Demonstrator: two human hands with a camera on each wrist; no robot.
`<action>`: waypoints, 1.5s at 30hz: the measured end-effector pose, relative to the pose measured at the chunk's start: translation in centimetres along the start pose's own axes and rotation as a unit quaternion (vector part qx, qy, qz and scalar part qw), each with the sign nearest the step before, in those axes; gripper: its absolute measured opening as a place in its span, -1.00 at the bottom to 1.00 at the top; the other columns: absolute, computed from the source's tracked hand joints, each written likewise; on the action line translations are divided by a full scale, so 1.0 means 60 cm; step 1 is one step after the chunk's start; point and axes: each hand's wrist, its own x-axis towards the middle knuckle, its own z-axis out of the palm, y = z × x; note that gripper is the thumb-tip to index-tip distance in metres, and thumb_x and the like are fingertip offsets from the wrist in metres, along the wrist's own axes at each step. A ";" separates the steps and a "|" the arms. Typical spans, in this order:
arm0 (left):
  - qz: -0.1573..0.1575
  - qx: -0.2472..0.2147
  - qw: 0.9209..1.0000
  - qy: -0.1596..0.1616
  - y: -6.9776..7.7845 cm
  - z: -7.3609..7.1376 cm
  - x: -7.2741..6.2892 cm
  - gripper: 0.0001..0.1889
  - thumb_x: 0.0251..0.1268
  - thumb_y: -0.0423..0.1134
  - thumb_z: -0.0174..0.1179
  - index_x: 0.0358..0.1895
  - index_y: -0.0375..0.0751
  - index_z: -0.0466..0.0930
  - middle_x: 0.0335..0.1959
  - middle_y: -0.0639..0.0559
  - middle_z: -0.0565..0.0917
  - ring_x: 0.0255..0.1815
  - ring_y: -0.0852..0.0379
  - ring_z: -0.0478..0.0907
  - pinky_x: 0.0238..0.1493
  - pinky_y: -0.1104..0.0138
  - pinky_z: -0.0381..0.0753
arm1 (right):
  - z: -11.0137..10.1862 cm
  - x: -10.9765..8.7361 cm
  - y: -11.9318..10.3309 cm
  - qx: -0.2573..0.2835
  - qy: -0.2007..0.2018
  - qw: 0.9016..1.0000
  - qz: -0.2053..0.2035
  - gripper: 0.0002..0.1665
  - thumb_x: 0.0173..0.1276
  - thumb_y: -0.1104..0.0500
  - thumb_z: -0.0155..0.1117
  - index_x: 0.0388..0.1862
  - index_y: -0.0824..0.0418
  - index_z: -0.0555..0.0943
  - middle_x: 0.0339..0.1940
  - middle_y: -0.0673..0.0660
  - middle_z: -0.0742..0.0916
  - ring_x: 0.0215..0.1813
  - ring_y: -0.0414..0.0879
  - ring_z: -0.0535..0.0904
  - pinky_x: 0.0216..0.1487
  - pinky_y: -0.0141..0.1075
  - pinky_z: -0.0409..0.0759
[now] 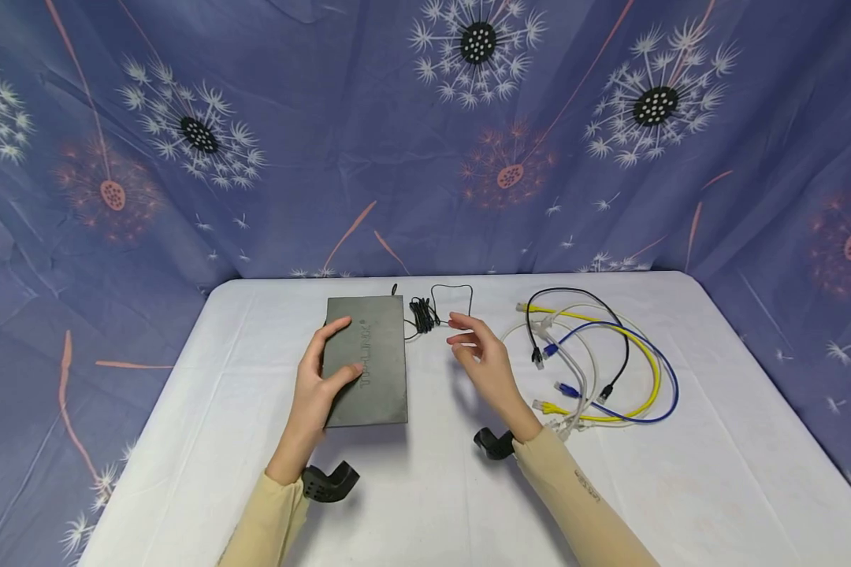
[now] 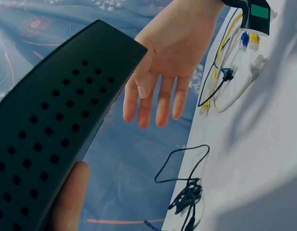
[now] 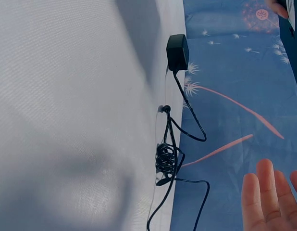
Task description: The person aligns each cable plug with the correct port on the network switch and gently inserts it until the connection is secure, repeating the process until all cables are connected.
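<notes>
Box (image 1: 379,354), dark grey, is held above the left half of the white bench (image 1: 440,504); the left hand (image 1: 319,386) has its grip round the left edge. Right hand (image 1: 488,362), fingers loosely extended, holds nothing, between a bundled black cord (image 1: 421,315) on its far left and looped cables (image 1: 641,340) on the right.

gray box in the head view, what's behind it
A bit of black cord shows above the gray box; whatever else lies directly behind is covered. The right wrist view shows a black adapter, likely hidden there.
</notes>
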 end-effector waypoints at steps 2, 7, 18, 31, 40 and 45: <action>-0.002 0.003 1.000 0.000 0.000 -0.005 0.000 -0.35 0.15 -0.51 0.17 0.34 0.01 0.36 0.37 0.16 0.24 0.36 0.18 0.12 0.23 0.10 0.09 | 0.001 0.003 0.003 0.008 -0.004 1.000 0.005 -0.50 0.27 0.55 0.08 0.22 0.55 0.39 0.08 0.45 0.56 -0.05 0.33 0.57 -0.07 -0.32 0.49; -0.008 0.004 1.000 0.005 0.002 -0.016 -0.002 -0.35 0.14 -0.52 0.16 0.34 -0.01 0.35 0.37 0.16 0.25 0.32 0.18 0.16 0.21 0.15 0.10 | 0.004 0.012 0.008 0.017 -0.026 0.999 0.015 -0.49 0.28 0.55 0.08 0.23 0.55 0.38 0.12 0.50 0.52 -0.03 0.36 0.56 -0.10 -0.38 0.47; -0.017 0.010 1.000 0.014 0.007 -0.031 -0.009 -0.35 0.15 -0.54 0.15 0.35 -0.05 0.35 0.37 0.12 0.26 0.29 0.15 0.18 0.17 0.20 0.14 | 0.013 0.037 0.049 0.048 -0.084 0.993 0.073 -0.44 0.25 0.57 -0.01 0.28 0.53 0.34 0.26 0.44 0.45 0.03 0.34 0.54 -0.13 -0.33 0.47; -0.026 0.002 1.000 0.012 0.003 -0.031 -0.011 -0.34 0.15 -0.56 0.12 0.36 -0.07 0.33 0.35 0.09 0.27 0.21 0.11 0.23 0.12 0.24 0.20 | 0.028 0.056 0.131 0.091 -0.140 0.977 0.130 -0.40 0.29 0.48 -0.02 0.35 0.40 0.32 0.30 0.39 0.43 0.11 0.34 0.49 0.07 0.02 0.47; -0.025 0.006 1.000 0.015 0.002 -0.035 -0.012 -0.34 0.16 -0.57 0.11 0.36 -0.07 0.33 0.35 0.11 0.26 0.26 0.14 0.19 0.17 0.21 0.13 | 0.040 0.061 0.149 0.109 -0.147 0.968 0.172 -0.34 0.23 0.51 0.00 0.37 0.40 0.30 0.31 0.37 0.42 0.20 0.30 0.44 0.10 -0.09 0.48; -0.030 0.005 0.999 0.016 0.001 -0.035 -0.013 -0.34 0.16 -0.56 0.12 0.36 -0.07 0.32 0.36 0.10 0.25 0.26 0.14 0.19 0.16 0.21 0.13 | 0.049 0.060 0.155 0.110 -0.154 0.967 0.169 -0.35 0.23 0.53 0.01 0.36 0.42 0.30 0.30 0.40 0.42 0.21 0.31 0.43 0.10 -0.12 0.46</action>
